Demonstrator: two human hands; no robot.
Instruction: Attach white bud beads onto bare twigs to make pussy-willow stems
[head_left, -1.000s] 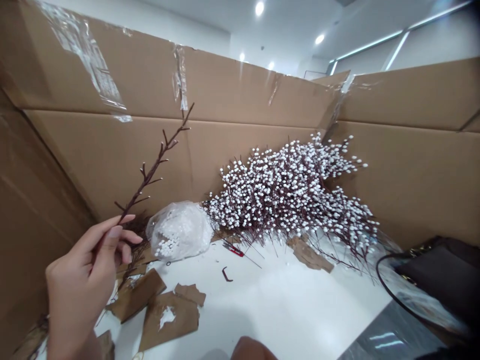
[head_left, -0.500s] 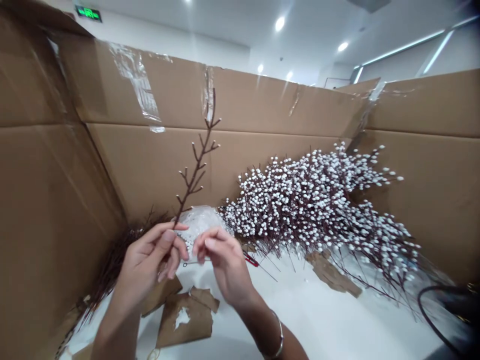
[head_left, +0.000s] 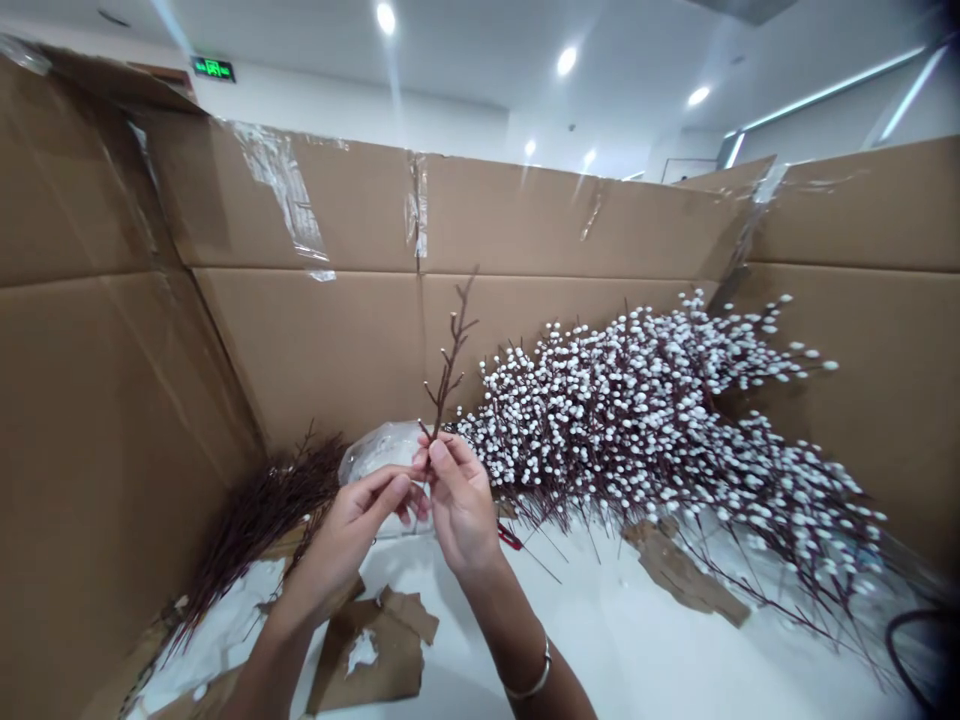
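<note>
so, the right hand (head_left: 461,505) pinches a bare twig (head_left: 450,365) upright, clear of the white-budded branches (head_left: 660,420); the left hand (head_left: 345,540) curls beside it, grip unclear.

Pinching the brown twig (head_left: 450,372) now in the right hand (head_left: 461,505) instead of the left hand (head_left: 349,535); lowering the left hand just beneath the stem; swinging the twig from its earlier slant to nearly upright.
</note>
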